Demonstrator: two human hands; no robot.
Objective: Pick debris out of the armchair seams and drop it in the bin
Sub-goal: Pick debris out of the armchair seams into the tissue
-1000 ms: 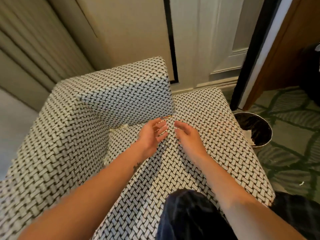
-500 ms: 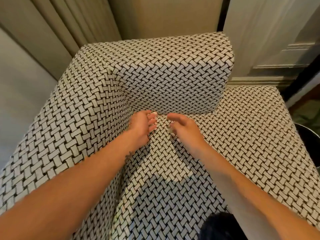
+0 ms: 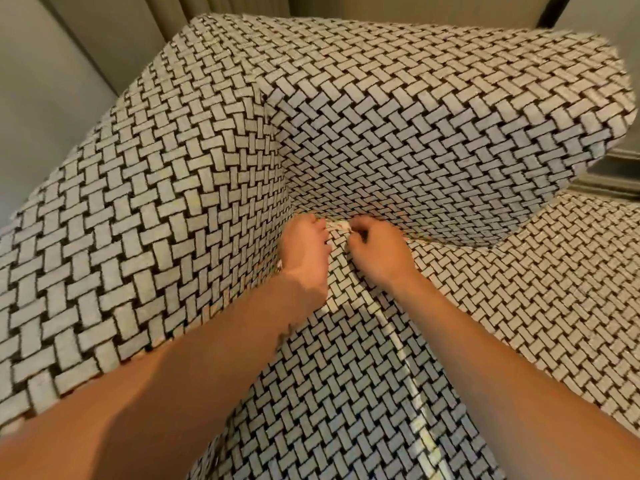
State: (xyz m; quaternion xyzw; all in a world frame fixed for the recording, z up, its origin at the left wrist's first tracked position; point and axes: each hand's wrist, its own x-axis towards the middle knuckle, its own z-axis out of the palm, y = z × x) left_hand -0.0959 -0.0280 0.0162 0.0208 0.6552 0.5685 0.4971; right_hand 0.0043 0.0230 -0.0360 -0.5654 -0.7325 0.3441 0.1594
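Observation:
The armchair [image 3: 433,109] is covered in a black-and-white basket-weave fabric and fills most of the view. My two hands meet at the seam in the corner where the seat, back and arm join. My left hand [image 3: 304,251] lies on the seat with its fingertips pushed into the seam and nothing visible in it. My right hand [image 3: 379,252] is curled just to its right, thumb and fingers pinched on a small pale scrap of debris [image 3: 342,225] at the seam. The bin is out of view.
The chair's wide arm [image 3: 138,220] rises on the left. A pale piped edge [image 3: 405,358] runs down the seat cushion toward me. Curtains [image 3: 114,39] hang behind the chair on the left, and a skirting board [image 3: 613,178] shows at the far right.
My head has leaned in and turned left, so the bin and carpet have left the view. Both hands have slid deeper into the corner seam, and the right hand's fingers have curled shut.

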